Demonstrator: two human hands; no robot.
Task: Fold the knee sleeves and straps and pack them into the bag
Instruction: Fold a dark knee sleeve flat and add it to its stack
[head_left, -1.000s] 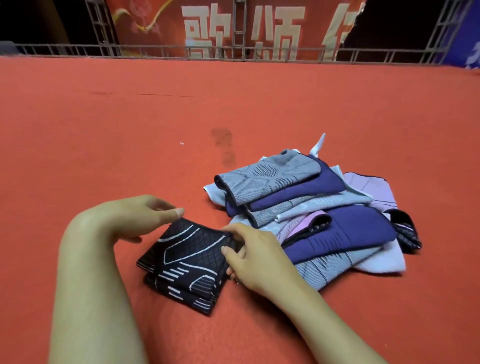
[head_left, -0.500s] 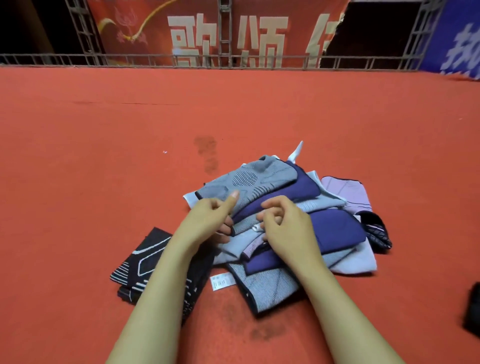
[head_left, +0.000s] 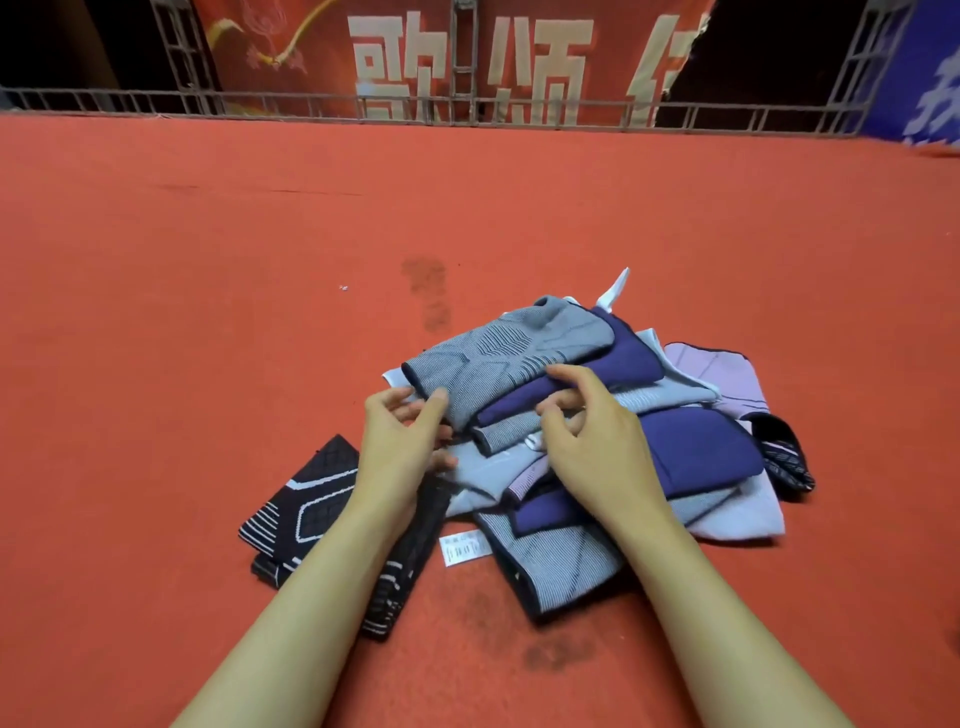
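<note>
A pile of knee sleeves lies on the red carpet (head_left: 208, 364). On top is a grey patterned sleeve (head_left: 498, 353); purple sleeves (head_left: 696, 452), a pale pink one (head_left: 727, 379) and a black patterned one (head_left: 784, 462) lie under and beside it. My left hand (head_left: 400, 441) pinches the near left edge of the grey sleeve between thumb and fingers. My right hand (head_left: 587, 436) rests on the pile with curled fingers, index finger on the grey sleeve's near edge. A folded black sleeve with white lines (head_left: 306, 514) lies flat to the left, partly under my left forearm.
A white label (head_left: 465, 548) lies on the carpet by the pile's near edge. A metal truss rail (head_left: 467, 111) and a red banner (head_left: 467, 52) close off the far side. A dark object (head_left: 955, 639) shows at the right edge.
Both hands left the folded black sleeve and moved right onto the pile. Since half a second ago my left hand took the grey sleeve's edge and my right hand shifted up to it.
</note>
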